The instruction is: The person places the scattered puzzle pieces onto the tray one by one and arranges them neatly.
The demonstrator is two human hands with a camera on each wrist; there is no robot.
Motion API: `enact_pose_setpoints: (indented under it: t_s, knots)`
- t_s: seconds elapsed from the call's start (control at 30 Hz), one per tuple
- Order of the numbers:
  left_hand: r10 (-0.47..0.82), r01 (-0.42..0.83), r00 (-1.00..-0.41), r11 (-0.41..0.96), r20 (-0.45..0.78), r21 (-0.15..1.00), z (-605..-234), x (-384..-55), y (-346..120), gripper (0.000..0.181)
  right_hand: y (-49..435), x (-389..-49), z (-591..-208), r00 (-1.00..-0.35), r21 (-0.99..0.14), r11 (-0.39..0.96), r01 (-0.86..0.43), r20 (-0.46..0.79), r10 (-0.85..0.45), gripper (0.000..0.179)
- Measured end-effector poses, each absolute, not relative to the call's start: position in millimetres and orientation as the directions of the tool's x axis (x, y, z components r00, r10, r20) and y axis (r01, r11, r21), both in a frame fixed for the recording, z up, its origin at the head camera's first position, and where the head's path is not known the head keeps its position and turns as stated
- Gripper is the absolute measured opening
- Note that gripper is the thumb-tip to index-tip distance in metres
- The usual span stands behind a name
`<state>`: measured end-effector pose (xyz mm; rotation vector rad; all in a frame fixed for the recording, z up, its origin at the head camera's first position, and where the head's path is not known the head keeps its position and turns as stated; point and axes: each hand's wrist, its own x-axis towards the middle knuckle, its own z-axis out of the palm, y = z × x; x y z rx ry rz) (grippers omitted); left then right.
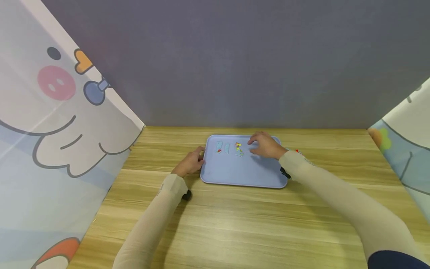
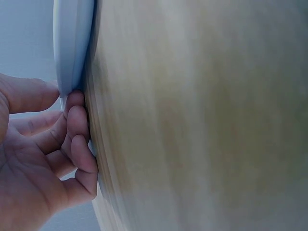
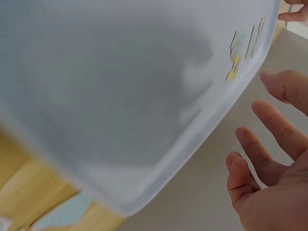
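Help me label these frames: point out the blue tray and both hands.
Blue tray (image 1: 240, 170), head view: its bare floor.
Left hand (image 1: 190, 163), head view: back of the hand.
Right hand (image 1: 267, 146), head view: back of the hand.

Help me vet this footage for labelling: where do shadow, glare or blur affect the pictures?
Head view: pale sheen on the tabletop, a dark shadow beside the left sleeve; left wrist view: the tabletop's grain looks smeared, the left hand sharper; right wrist view: a broad shadow darkens the tray, whose left edge looks blurred.
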<state>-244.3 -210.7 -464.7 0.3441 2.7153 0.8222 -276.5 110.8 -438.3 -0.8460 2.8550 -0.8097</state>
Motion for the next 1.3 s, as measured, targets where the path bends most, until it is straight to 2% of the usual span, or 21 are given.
enact_pose_setpoints:
  t_s: [0.47, 0.8, 0.97, 1.3]
  knots:
    - [0.316, 0.156, -0.927, 0.814, -0.201, 0.56, -465.2, -246.3, -214.1, 0.052, 169.5, -265.5, -430.9, -0.855, -0.496, 0.716, -0.491, 0.118, -0.504, 0.032]
    - [0.315, 0.158, -0.928, 0.817, -0.201, 0.555, -465.5, -248.2, -212.7, 0.052, 213.6, -259.7, -437.0, -0.886, -0.52, 0.736, -0.433, 0.096, -0.453, 0.033]
    - [0.318, 0.163, -0.927, 0.817, -0.197, 0.553, -466.3, -248.8, -213.5, 0.051, 226.1, -255.9, -439.4, -0.91, -0.543, 0.751, -0.376, 0.062, -0.41, 0.036]
    - [0.316, 0.159, -0.927, 0.818, -0.201, 0.553, -465.4, -248.3, -211.6, 0.052, 232.5, -256.4, -451.0, -0.914, -0.539, 0.76, -0.363, 0.045, -0.404, 0.035]
